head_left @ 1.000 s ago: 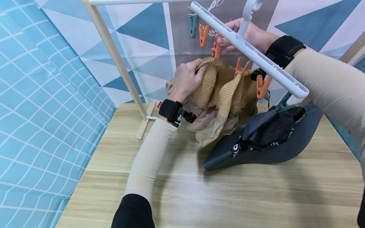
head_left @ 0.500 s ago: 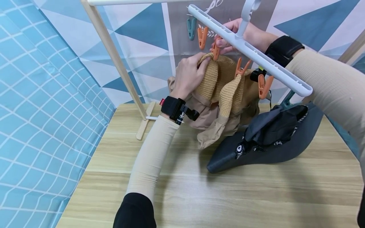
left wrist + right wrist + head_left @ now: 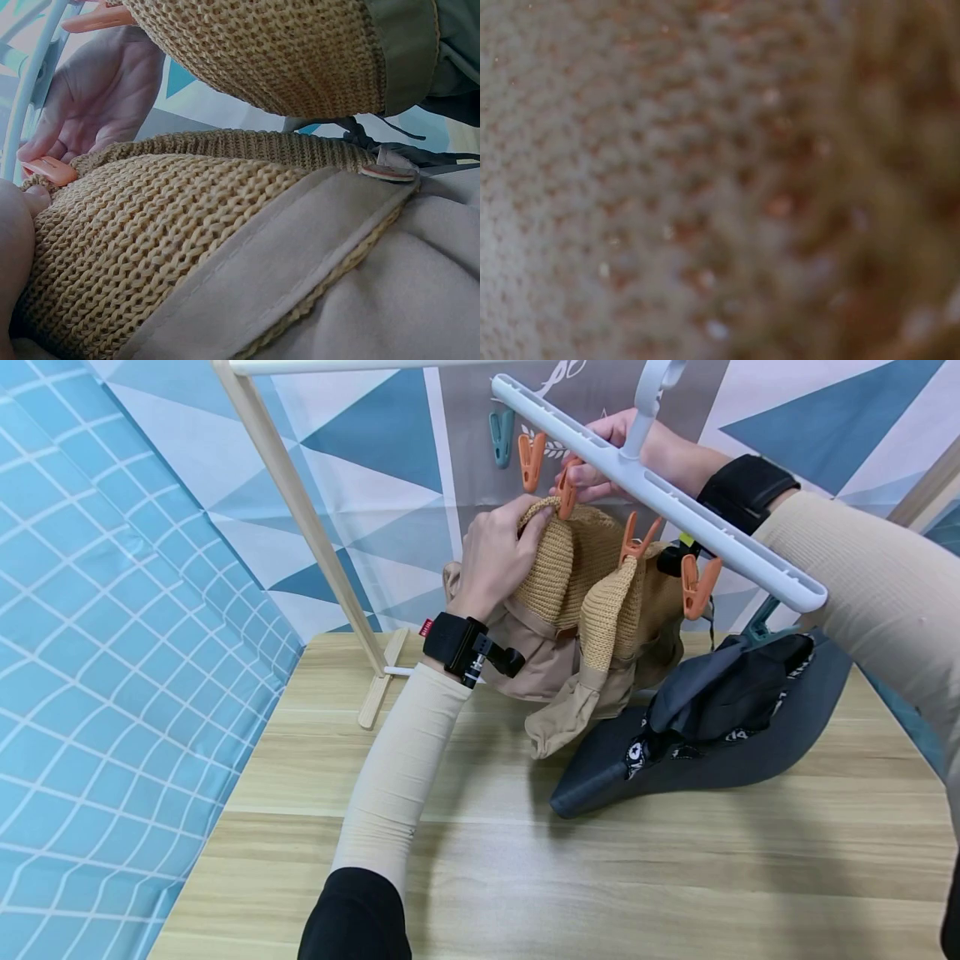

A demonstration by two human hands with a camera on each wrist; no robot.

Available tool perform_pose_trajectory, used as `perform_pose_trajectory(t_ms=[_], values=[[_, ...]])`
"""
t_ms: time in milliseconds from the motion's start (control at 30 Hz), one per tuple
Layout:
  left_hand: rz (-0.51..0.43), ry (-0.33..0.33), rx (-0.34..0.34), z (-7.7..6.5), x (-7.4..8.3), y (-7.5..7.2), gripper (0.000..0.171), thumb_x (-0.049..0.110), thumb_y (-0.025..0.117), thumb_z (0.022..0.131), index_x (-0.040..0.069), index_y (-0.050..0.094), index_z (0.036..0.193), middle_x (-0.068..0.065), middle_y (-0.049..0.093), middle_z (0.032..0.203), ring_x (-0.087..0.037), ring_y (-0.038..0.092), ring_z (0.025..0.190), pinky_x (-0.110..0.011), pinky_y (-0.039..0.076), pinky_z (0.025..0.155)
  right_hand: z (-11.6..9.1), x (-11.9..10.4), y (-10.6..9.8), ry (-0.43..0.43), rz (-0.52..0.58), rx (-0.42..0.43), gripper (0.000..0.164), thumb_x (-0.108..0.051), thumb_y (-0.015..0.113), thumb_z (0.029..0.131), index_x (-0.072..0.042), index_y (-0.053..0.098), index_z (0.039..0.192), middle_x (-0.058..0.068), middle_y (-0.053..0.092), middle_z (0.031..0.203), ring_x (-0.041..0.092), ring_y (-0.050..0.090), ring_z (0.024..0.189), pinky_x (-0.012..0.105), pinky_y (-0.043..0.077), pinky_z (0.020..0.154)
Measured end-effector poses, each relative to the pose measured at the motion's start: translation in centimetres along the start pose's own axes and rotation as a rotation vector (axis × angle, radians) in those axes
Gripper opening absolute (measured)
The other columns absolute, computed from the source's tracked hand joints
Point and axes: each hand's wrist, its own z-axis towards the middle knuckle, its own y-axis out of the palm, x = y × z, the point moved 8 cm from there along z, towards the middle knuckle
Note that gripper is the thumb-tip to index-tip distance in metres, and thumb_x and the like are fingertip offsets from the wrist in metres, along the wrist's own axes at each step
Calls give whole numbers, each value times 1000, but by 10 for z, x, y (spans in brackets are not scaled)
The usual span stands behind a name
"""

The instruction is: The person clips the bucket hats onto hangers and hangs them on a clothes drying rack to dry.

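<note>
A tan hat [image 3: 551,572] with a woven crown and cloth brim hangs under a white clip hanger [image 3: 570,431]. My left hand [image 3: 495,560] pinches the hat's upper edge, thumb and fingers on either side of the weave. Just right of it, behind the hanger bar, my right hand [image 3: 671,447] pinches an orange clip [image 3: 567,493] at that edge. In the left wrist view this clip [image 3: 51,170] overlaps the woven edge between both hands. A second orange clip [image 3: 636,539] grips another part of the hat. The right wrist view holds only blurred weave [image 3: 667,172].
A black hat [image 3: 712,710] hangs from a teal clip [image 3: 761,625] at the hanger's right end. Other clips dangle along the bar, orange [image 3: 531,462] and teal [image 3: 501,439]. A wooden rack post [image 3: 300,510] stands left on the wood-grain table [image 3: 480,868], before a patterned curtain.
My left hand and the hat edge have moved slightly up and right, closer to the clip. The hanger has tilted a little, and the black hat has swung slightly right and down.
</note>
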Motion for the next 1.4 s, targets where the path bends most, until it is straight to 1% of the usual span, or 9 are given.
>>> perform_pose_trajectory(t_ms=[133, 300, 433, 567, 767, 1067, 1200, 1267, 1400], values=[[4, -1, -9, 0, -1, 1, 34, 32, 57, 118, 14, 81, 134, -11, 84, 111, -23, 68, 85, -36, 48, 77, 0, 1, -1, 8, 28, 5, 11, 8, 77, 100, 3, 81, 109, 11, 84, 99, 18, 85, 87, 28, 68, 86], [-2, -8, -26, -1, -3, 3, 34, 34, 57, 119, 14, 80, 135, -11, 84, 109, -21, 64, 81, -30, 42, 73, -1, 2, 0, 3, -22, -7, 12, 7, 76, 102, 1, 81, 111, 10, 86, 107, 17, 86, 99, 25, 67, 88], [-3, -2, -37, -4, -2, 5, 35, 35, 56, 119, 15, 80, 136, -10, 80, 100, -20, 60, 78, -27, 37, 71, -3, 4, 1, 25, -36, -6, 19, 6, 75, 103, -1, 81, 119, 7, 81, 112, 14, 80, 92, 20, 66, 83], [-10, 38, -41, -5, 0, 6, 35, 34, 56, 120, 14, 80, 135, -10, 73, 89, -21, 58, 74, -27, 36, 69, -7, 2, -3, 29, -139, -5, 25, 5, 74, 104, -6, 81, 125, 5, 75, 117, 12, 78, 93, 20, 66, 85], [-3, 62, -45, -3, 2, 5, 34, 35, 56, 119, 15, 79, 134, -8, 72, 89, -20, 60, 75, -29, 38, 70, -9, -5, -11, 44, -328, -46, 30, 1, 75, 104, -15, 79, 130, 3, 72, 114, 12, 80, 98, 20, 65, 91], [5, 74, -70, -3, 3, 11, 35, 36, 57, 119, 15, 78, 137, -5, 65, 83, -21, 58, 75, -28, 36, 70, -9, -6, -13, 108, -366, -99, 31, 2, 74, 105, -15, 77, 131, 1, 77, 110, 10, 82, 103, 20, 65, 92], [-12, 77, -70, -4, 1, 12, 34, 36, 58, 119, 14, 79, 134, -3, 60, 81, -21, 58, 74, -29, 37, 71, -10, -6, -11, 88, -377, -130, 30, 2, 73, 106, -15, 77, 130, 1, 74, 109, 9, 82, 104, 21, 65, 93], [-21, 83, -79, -5, -1, 13, 34, 36, 59, 118, 12, 79, 132, -3, 61, 81, -22, 59, 75, -30, 38, 72, -11, -7, -9, 66, -395, -153, 29, 3, 71, 107, -14, 77, 129, 1, 73, 107, 9, 81, 103, 21, 65, 94], [-39, 92, -126, -8, -7, 15, 35, 37, 68, 114, 9, 77, 133, -9, 76, 97, -25, 69, 85, -35, 48, 79, -12, -8, -7, 38, -415, -174, 27, 2, 70, 108, -12, 78, 129, 1, 72, 112, 9, 81, 107, 20, 65, 96]])
